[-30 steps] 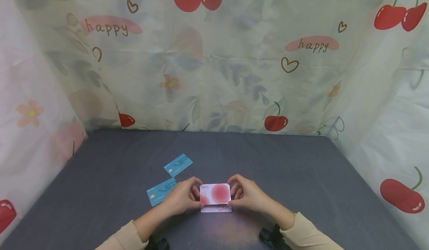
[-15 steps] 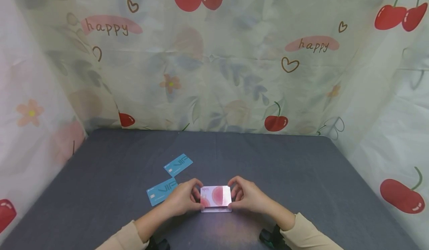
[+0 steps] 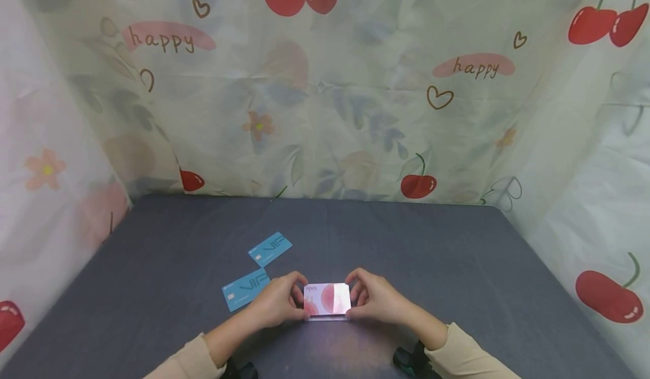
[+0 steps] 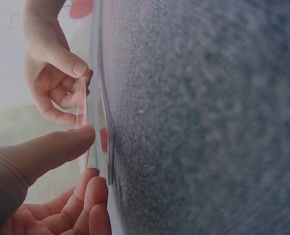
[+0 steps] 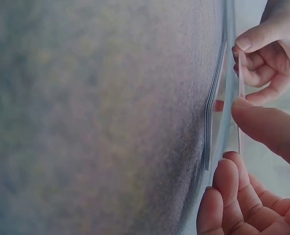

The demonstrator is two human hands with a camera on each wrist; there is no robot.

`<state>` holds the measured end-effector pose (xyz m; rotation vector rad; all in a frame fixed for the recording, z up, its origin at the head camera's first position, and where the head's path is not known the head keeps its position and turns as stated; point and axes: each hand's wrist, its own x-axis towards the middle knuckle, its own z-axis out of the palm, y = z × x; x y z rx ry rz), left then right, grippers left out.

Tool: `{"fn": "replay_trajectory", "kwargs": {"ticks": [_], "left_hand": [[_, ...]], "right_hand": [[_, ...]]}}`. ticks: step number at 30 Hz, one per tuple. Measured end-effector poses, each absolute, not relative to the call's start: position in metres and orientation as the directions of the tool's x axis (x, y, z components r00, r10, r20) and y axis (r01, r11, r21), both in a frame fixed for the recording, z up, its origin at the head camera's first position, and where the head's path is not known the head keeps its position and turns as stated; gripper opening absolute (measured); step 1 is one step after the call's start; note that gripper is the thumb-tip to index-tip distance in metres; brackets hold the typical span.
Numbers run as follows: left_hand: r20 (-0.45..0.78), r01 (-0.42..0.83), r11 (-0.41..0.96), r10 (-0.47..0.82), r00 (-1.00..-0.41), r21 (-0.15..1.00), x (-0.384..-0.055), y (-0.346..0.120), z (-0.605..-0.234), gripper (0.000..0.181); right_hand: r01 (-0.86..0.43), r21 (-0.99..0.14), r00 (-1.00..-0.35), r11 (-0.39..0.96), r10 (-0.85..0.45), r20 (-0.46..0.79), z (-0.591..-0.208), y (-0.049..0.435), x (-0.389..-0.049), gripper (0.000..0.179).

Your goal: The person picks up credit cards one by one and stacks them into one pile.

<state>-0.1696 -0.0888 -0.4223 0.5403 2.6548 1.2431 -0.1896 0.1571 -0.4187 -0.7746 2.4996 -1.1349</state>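
Note:
Both hands hold one pink-and-white card (image 3: 320, 301) with round pink shapes on it, flat and level. My left hand (image 3: 276, 301) pinches its left end between thumb and fingers. At the right end, my right hand (image 3: 377, 299) pinches it the same way. Just under it lies a small stack of cards (image 4: 110, 152), with a thin gap between in both wrist views; in the head view only the stack's near edge shows. The stack's layered edges (image 5: 211, 112) sit on the cloth.
Two blue VIP cards (image 3: 270, 249) lie at an angle beyond and left of the left hand, the nearer blue card (image 3: 246, 290) partly behind that hand. Dark grey cloth covers the table (image 3: 437, 249). A cherry-print curtain (image 3: 325, 142) encloses the back and sides.
The pink card has come down closer to the stack, covering more of it in the head view. Both hands have sunk slightly with it. The blue cards have stayed put.

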Motion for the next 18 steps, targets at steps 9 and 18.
{"fn": "replay_trajectory", "kwargs": {"ticks": [9,18], "left_hand": [[-0.005,0.25,0.604,0.387,-0.922,0.757,-0.1689,-0.088,-0.4214,0.05],[0.008,0.27,0.616,0.392,-0.92,0.74,-0.1685,-0.0877,-0.4227,0.049]], "right_hand": [[-0.369,-0.751,-0.808,0.547,-0.588,-0.031,-0.4195,0.1577,-0.1893,0.049],[-0.379,-0.735,-0.812,0.563,-0.582,-0.027,-0.4211,0.158,-0.1894,0.049]]}}
